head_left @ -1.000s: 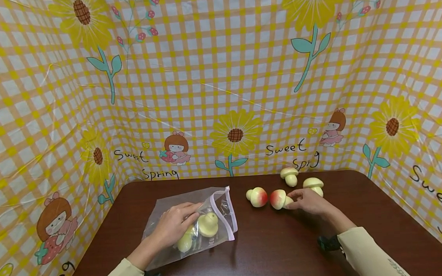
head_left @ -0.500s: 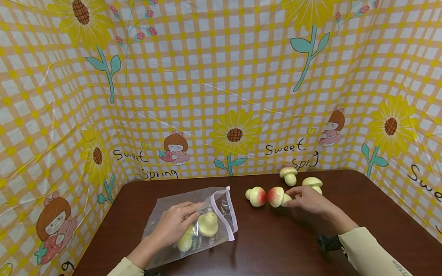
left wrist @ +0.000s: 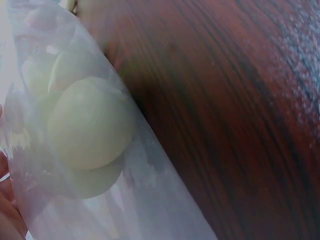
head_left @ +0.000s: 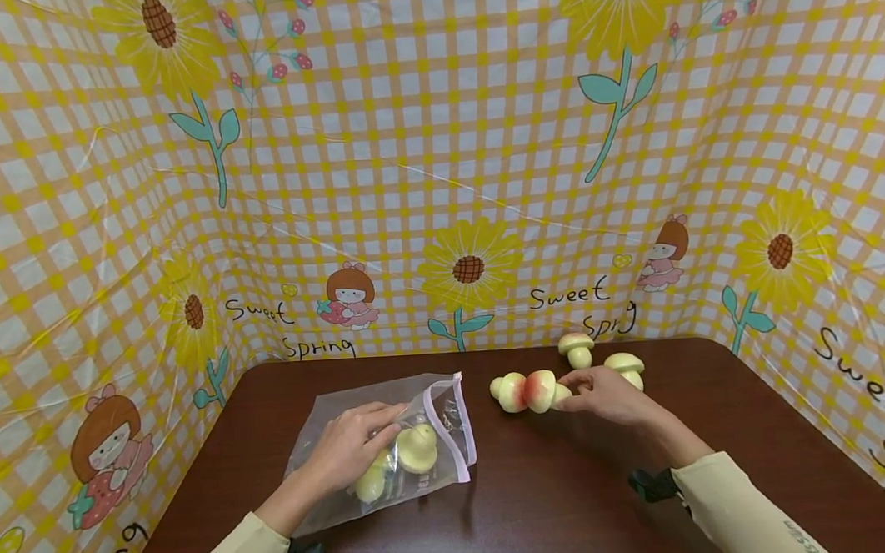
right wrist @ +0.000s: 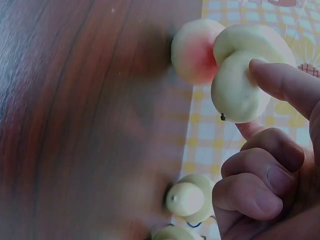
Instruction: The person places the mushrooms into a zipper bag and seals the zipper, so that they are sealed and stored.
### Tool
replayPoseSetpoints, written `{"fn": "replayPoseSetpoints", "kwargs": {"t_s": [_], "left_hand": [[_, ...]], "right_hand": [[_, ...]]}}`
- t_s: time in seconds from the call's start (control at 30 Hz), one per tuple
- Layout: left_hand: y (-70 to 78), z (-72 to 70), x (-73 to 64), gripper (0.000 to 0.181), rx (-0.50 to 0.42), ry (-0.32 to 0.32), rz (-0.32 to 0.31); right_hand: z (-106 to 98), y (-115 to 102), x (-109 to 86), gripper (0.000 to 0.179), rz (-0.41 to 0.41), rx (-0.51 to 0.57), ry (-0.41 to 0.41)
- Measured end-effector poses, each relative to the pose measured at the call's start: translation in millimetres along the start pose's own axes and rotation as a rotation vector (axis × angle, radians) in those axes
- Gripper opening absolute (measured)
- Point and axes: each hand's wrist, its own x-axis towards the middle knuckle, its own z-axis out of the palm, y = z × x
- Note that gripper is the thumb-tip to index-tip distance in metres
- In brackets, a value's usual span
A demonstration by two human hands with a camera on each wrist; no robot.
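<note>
My right hand (head_left: pixel 606 395) pinches the stem of a red-and-cream toy mushroom (head_left: pixel 540 391) between thumb and index finger. In the right wrist view the held mushroom (right wrist: pixel 240 90) shows its stem, and the other fingers curl below it. A second red-tinted toy mushroom (head_left: pixel 512 392) lies right beside its cap, their red sides meeting in the head view. My left hand (head_left: pixel 350 448) lies over a clear zip bag (head_left: pixel 329 406), its fingers extended across the plastic. Inside the bag are pale toy mushrooms (head_left: pixel 417 450), partly covered by the hand; the left wrist view shows a rounded cap (left wrist: pixel 92 122) through the film.
Two cream toy mushrooms stand at the back right, one upright mushroom (head_left: pixel 577 350) near the cloth and another mushroom (head_left: pixel 625 367) behind the right hand. The bag's pink-edged mouth (head_left: pixel 461 426) faces right. A checked cloth (head_left: pixel 408 186) walls the brown table (head_left: pixel 544 488) at the back and sides.
My right hand has moved left with the red-and-cream toy mushroom, closing the gap to the second one. The left hand and the bag have stayed in place.
</note>
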Motion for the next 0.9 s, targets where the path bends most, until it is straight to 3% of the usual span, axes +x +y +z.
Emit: {"fn": "replayPoseSetpoints", "kwargs": {"t_s": [0.53,0.9], "left_hand": [[1.0,-0.3,1.3,0.036,0.003,0.004,0.009],[1.3,1.4,1.1,0.037,-0.034,-0.003,-0.004]], "right_hand": [[6.9,-29.6,1.0,0.037,-0.063,0.023,-0.048],[26.4,-44.0,7.4,0.030,-0.130,0.022,-0.095]]}}
